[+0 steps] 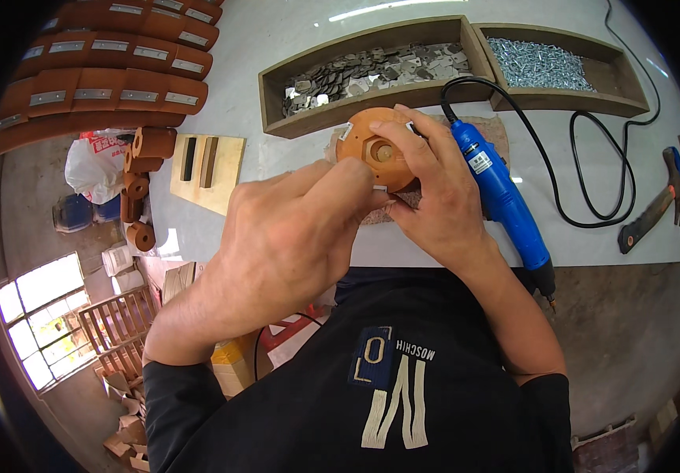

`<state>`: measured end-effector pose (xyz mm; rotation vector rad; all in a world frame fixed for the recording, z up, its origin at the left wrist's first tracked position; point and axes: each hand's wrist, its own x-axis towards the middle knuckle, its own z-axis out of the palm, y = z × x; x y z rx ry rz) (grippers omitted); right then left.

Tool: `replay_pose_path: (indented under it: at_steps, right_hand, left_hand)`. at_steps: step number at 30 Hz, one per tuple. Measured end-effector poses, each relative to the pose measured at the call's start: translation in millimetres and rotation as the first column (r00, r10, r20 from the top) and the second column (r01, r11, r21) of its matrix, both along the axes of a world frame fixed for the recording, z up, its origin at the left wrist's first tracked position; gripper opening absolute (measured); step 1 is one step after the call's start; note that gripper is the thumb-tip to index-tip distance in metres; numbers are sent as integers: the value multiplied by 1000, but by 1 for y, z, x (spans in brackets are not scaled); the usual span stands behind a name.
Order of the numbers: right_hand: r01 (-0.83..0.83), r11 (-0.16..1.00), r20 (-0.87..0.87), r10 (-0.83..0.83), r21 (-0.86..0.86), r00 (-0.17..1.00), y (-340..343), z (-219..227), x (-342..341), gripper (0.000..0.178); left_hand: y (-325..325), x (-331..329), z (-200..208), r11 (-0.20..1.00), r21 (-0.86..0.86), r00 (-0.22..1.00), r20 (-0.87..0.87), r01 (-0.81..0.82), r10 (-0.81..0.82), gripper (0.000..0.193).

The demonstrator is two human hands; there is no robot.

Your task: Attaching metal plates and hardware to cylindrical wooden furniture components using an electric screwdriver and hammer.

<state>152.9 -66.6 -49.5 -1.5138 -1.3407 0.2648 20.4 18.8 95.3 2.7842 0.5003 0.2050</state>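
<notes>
Centrally in the head view, the disc (362, 140) is gripped near its rim by the part-curled right hand (444, 188), beside the driver (501, 191); the left hand (297, 213) is bunched at the disc's near side, whether around anything cannot be told.

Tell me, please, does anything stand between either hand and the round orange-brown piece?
Nothing visible does. The right hand grips the round orange-brown piece by its rim; the left hand is at its near side, where exact contact is hidden. The blue power screwdriver lies to the right of the right hand, not between.
</notes>
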Motion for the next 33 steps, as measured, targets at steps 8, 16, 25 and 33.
replay_pose_path:
  at_steps: [8,16,25,33]
  right_hand:
    - [8,1000,10,-8,-6,1000,-1,2,-2,78]
    - [7,1000,-17,-7,-12,1000,-1,3,-1,78]
    - [-142,988,-54,139,-65,989,-1,26,19,80]
    - [-442,893,-824,183,-89,536,-22,57,31,64]
  left_hand:
    - [4,-20,-13,994,-94,990,128,-47,59,12]
    - [3,-41,-19,946,-254,949,191,-199,251,11]
    - [23,-46,-22,571,-772,847,80,-281,526,16]
    - [44,-71,-89,457,-712,816,-291,-533,500,22]
